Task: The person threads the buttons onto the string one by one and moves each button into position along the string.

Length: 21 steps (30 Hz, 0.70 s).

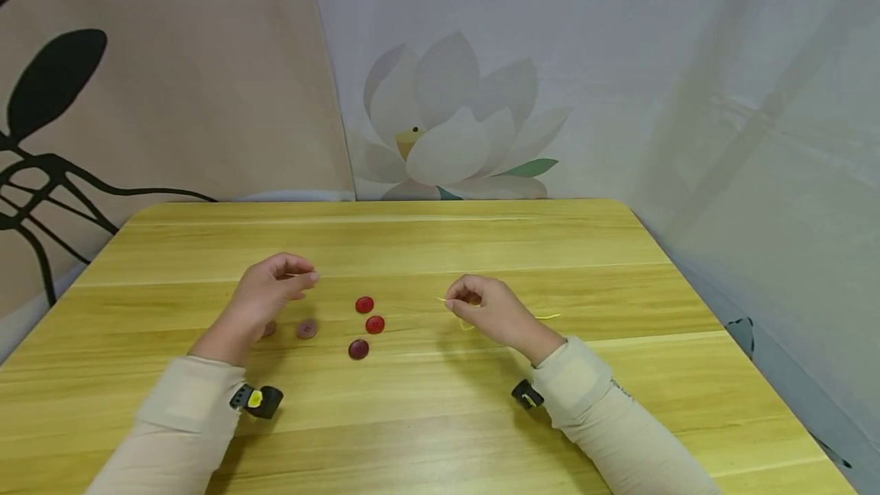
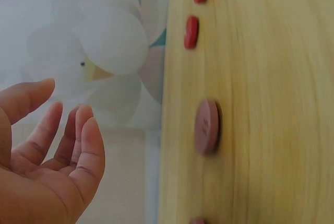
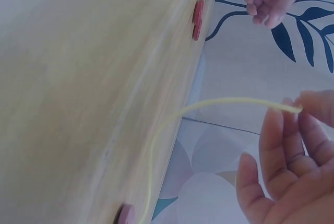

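My right hand (image 1: 491,310) pinches a thin yellow string (image 3: 229,100) between thumb and fingertips. The string droops toward the tabletop in the right wrist view, and its tail shows past the wrist in the head view. My left hand (image 1: 271,289) hovers above the table with thumb and fingers apart, holding nothing. Just right of it lies a dusty-pink button (image 1: 307,328); another pink button (image 1: 269,329) is partly hidden by the wrist. Between the hands lie two red buttons (image 1: 364,304) and a maroon button (image 1: 358,349). A pinkish button (image 3: 126,214) sits near the hanging string.
The wooden table (image 1: 426,434) has its far edge against a printed cloth backdrop (image 1: 467,113). Both wrists wear a black strapped device, the left one (image 1: 257,399) and the right one (image 1: 527,394) just above the table.
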Motion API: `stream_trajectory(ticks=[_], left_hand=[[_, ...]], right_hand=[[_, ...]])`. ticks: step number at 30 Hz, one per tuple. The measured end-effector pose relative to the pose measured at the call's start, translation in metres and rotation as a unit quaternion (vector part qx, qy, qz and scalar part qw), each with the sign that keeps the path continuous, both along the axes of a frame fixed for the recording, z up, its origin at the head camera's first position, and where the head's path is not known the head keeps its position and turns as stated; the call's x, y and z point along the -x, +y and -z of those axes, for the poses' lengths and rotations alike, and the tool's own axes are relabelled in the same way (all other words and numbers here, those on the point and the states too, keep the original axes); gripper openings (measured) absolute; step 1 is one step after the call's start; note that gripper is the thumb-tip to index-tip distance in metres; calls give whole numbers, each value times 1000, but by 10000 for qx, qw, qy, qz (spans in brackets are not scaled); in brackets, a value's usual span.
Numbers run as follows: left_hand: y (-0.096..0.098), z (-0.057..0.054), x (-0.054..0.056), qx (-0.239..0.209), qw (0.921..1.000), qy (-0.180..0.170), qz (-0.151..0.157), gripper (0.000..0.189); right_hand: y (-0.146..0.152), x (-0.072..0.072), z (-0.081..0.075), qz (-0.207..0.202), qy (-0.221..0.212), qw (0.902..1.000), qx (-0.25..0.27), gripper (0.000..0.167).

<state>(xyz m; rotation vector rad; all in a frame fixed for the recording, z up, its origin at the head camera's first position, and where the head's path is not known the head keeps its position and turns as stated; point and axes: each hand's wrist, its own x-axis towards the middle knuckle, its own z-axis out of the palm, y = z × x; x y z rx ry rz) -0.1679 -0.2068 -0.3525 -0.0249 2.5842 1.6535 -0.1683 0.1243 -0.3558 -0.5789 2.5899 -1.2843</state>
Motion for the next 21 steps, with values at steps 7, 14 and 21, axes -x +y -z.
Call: stream_trajectory(ticks=[7,14,21], left_hand=[[-20,7,1,266,9996,-97,-37,42],[-37,12,1,636,9980,4,49,43],[-53,15,1,883,9958,-169,180,45]], right_hand=[[1,0,-1,-4,-2,10000,-30,14],[2,0,0,6,15,10000,-69,13],[3,1,0,17,18,10000,-60,14]])
